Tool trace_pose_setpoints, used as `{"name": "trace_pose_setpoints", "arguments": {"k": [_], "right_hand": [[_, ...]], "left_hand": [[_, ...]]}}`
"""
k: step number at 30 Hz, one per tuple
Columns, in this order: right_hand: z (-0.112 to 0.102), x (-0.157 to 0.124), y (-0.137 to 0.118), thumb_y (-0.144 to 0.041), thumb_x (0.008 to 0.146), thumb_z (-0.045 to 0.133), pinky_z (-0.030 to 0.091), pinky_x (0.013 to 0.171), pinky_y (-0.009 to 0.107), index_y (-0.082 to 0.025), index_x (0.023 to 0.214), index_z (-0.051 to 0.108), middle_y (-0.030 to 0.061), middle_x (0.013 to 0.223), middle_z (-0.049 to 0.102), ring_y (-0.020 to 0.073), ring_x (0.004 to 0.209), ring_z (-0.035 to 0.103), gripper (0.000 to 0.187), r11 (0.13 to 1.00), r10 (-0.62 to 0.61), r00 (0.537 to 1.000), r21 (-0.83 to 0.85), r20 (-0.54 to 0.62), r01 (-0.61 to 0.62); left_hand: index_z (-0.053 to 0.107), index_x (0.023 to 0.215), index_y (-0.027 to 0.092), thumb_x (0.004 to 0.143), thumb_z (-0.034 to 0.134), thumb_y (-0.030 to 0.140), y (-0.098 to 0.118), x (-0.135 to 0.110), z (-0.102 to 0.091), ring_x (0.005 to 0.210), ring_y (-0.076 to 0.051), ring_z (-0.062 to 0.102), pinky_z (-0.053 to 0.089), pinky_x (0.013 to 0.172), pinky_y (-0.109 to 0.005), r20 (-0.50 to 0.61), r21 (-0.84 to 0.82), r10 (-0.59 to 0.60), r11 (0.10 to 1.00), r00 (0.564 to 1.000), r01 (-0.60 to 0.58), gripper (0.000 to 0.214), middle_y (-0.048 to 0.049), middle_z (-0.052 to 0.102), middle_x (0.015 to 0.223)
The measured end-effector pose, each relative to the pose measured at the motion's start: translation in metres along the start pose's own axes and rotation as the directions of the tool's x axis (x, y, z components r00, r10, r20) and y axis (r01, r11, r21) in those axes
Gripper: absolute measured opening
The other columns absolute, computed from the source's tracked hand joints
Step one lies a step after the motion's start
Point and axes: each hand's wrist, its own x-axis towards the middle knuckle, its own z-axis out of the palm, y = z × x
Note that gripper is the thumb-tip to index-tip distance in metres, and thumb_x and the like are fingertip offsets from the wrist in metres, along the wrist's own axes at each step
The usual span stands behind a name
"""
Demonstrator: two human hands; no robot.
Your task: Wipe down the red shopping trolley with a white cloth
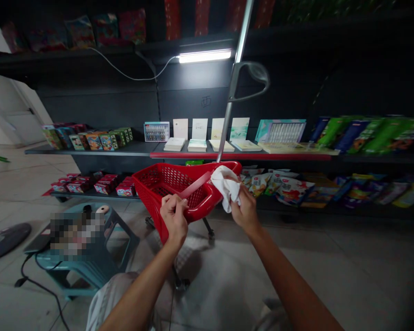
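One white rag (226,187) bunched against red plastic basket (152,193)

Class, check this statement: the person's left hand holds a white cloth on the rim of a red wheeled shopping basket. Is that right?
No: the white cloth is in the right hand, not the left hand, on the rim of the red wheeled shopping basket, as the head view shows.

The shopping basket (165,181) is glossy red with a lattice mesh, the cloth (226,186) plain white, the stool (114,219) pale teal, the shelves (89,148) dark grey, the floor tiles (331,276) pale beige.
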Motion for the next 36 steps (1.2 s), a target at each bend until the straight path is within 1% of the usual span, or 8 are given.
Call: {"name": "trace_pose_setpoints", "arguments": {"k": [4, 7, 10, 15, 21, 28, 32, 36], "right_hand": [[-0.005, 0.008, 0.022, -0.016, 0.087, 0.050, 0.052, 0.107, 0.050, -0.021, 0.129, 0.063, 0.0138, 0.129, 0.069, 0.0313, 0.125, 0.064, 0.043, 0.999, 0.014, 1.000, -0.047, 0.000, -0.014], [-0.008, 0.009, 0.032, -0.017, 0.087, 0.049, 0.054, 0.102, 0.048, -0.020, 0.122, 0.064, 0.0134, 0.125, 0.071, 0.0309, 0.121, 0.066, 0.038, 0.997, 0.035, 0.999, -0.072, -0.016, -0.036], [-0.011, 0.008, 0.034, -0.017, 0.087, 0.049, 0.054, 0.101, 0.048, -0.020, 0.119, 0.064, 0.0131, 0.123, 0.072, 0.0308, 0.120, 0.067, 0.035, 0.993, 0.069, 0.997, -0.091, -0.029, -0.071], [-0.018, 0.009, 0.033, -0.017, 0.088, 0.049, 0.050, 0.109, 0.049, -0.019, 0.124, 0.064, 0.0153, 0.132, 0.069, 0.0313, 0.127, 0.063, 0.039, 0.983, 0.113, 0.993, -0.141, -0.029, -0.116], [-0.035, 0.010, 0.037, -0.017, 0.085, 0.051, 0.049, 0.111, 0.048, -0.020, 0.123, 0.065, 0.0141, 0.131, 0.070, 0.0308, 0.127, 0.062, 0.041, 0.972, 0.111, 0.993, -0.207, -0.033, -0.115], [-0.052, -0.002, 0.048, -0.020, 0.088, 0.049, 0.049, 0.108, 0.048, -0.020, 0.126, 0.064, 0.0149, 0.127, 0.070, 0.0312, 0.124, 0.064, 0.041, 0.983, 0.098, 0.991, -0.143, -0.094, -0.111], [-0.059, -0.005, 0.044, -0.026, 0.090, 0.048, 0.051, 0.105, 0.047, -0.019, 0.125, 0.064, 0.0160, 0.124, 0.071, 0.0316, 0.119, 0.066, 0.039, 0.988, 0.093, 0.986, -0.112, -0.142, -0.109], [-0.063, -0.007, 0.040, -0.035, 0.094, 0.045, 0.052, 0.101, 0.045, -0.018, 0.122, 0.065, 0.0153, 0.117, 0.072, 0.0313, 0.113, 0.068, 0.039, 0.988, 0.119, 0.973, -0.070, -0.200, -0.135]], "left_hand": [[0.048, 0.051, 0.024, 0.085, 0.057, 0.033, -0.002, 0.005, -0.016, 0.066, -0.019, 0.051, 0.044, 0.071, -0.035, 0.028, -0.032, -0.031, 0.999, 0.999, 0.032, 0.036, 0.0012, 0.050, 0.053], [0.047, 0.049, 0.023, 0.081, 0.057, 0.031, -0.001, 0.008, -0.024, 0.062, -0.017, 0.049, 0.044, 0.068, -0.035, 0.031, -0.082, -0.043, 0.996, 0.999, 0.046, 0.034, 0.0015, 0.048, 0.051], [0.047, 0.047, 0.023, 0.077, 0.058, 0.029, 0.000, 0.011, -0.027, 0.060, -0.017, 0.048, 0.042, 0.064, -0.033, 0.028, -0.158, -0.061, 0.985, 0.998, 0.065, 0.032, 0.0015, 0.046, 0.050], [0.040, 0.046, 0.021, 0.071, 0.059, 0.025, 0.000, 0.013, -0.027, 0.055, -0.014, 0.042, 0.037, 0.060, -0.030, 0.041, -0.276, -0.116, 0.953, 0.992, 0.123, 0.032, 0.0027, 0.043, 0.049], [0.048, 0.044, 0.020, 0.067, 0.059, 0.019, 0.000, 0.016, -0.033, 0.052, -0.013, 0.044, 0.034, 0.055, -0.028, 0.093, -0.363, -0.141, 0.917, 0.986, 0.165, 0.026, 0.0021, 0.047, 0.047], [0.055, 0.045, 0.019, 0.068, 0.061, 0.017, -0.001, 0.024, -0.051, 0.050, -0.013, 0.046, 0.035, 0.053, -0.027, 0.147, -0.448, -0.101, 0.880, 0.984, 0.158, 0.024, 0.0012, 0.050, 0.046], [0.055, 0.045, 0.019, 0.067, 0.062, 0.021, 0.000, 0.031, -0.061, 0.048, -0.013, 0.046, 0.037, 0.054, -0.028, 0.155, -0.463, -0.074, 0.876, 0.985, 0.139, 0.023, 0.0013, 0.048, 0.045], [0.053, 0.044, 0.019, 0.067, 0.063, 0.023, 0.003, 0.037, -0.066, 0.045, -0.012, 0.045, 0.038, 0.055, -0.029, 0.196, -0.462, -0.083, 0.871, 0.977, 0.167, 0.025, 0.0011, 0.047, 0.043]]}}
